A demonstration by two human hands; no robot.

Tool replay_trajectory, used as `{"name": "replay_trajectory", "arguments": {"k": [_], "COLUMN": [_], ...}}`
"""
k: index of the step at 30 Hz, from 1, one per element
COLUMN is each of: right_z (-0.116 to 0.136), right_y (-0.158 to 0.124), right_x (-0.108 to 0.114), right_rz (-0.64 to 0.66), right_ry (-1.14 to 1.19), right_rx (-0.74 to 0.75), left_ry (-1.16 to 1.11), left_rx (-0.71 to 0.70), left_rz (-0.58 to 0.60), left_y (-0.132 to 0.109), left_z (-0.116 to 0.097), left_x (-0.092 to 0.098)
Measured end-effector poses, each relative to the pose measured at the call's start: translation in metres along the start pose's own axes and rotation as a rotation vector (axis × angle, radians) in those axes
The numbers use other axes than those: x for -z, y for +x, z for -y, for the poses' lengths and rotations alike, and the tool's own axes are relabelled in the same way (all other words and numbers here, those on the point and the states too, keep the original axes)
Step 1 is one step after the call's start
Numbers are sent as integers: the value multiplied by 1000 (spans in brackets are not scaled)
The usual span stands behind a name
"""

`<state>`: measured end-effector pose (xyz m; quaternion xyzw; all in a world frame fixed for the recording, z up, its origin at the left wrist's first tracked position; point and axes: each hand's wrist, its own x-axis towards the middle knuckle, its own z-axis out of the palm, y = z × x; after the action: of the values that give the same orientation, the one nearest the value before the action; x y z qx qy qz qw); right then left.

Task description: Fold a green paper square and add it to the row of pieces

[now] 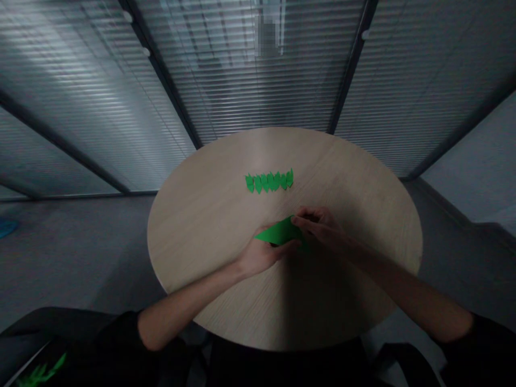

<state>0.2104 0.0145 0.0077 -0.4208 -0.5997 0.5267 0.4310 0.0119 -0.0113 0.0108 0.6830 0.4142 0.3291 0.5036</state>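
Observation:
A flat piece of green paper (280, 232) with a pointed left corner is held above the near half of the round table. My left hand (264, 255) grips it from below, thumb along its near edge. At its upper right corner, my right hand (318, 221) pinches the edge between thumb and fingers. Part of the paper's right side lies in shadow, so its full shape is hard to see. Beyond my hands, a row of several small green leaf-shaped paper pieces (269, 181) lies on the table, set side by side.
The round wooden table (193, 215) stands close to glass walls with blinds (266, 91). A dark chair (60, 322) is at lower left, with some green pieces (42, 372) near it. A blue object (7, 228) lies on the floor at far left.

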Motion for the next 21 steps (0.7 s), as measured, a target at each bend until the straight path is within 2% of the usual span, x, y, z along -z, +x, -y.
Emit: {"name": "replay_trajectory", "arguments": {"k": [11,21], "right_z": [4,5], "right_y": [0,-1], "right_x": [1,-1], "right_rz": [12,-12], "right_ry": [6,-5], "right_rx": [31,19], "left_ry": [43,-3], "left_rx": [-3,11], "left_rz": [-9,41], "left_y": [0,-2], "left_z": [13,8], "left_x": [-2,-4]}}
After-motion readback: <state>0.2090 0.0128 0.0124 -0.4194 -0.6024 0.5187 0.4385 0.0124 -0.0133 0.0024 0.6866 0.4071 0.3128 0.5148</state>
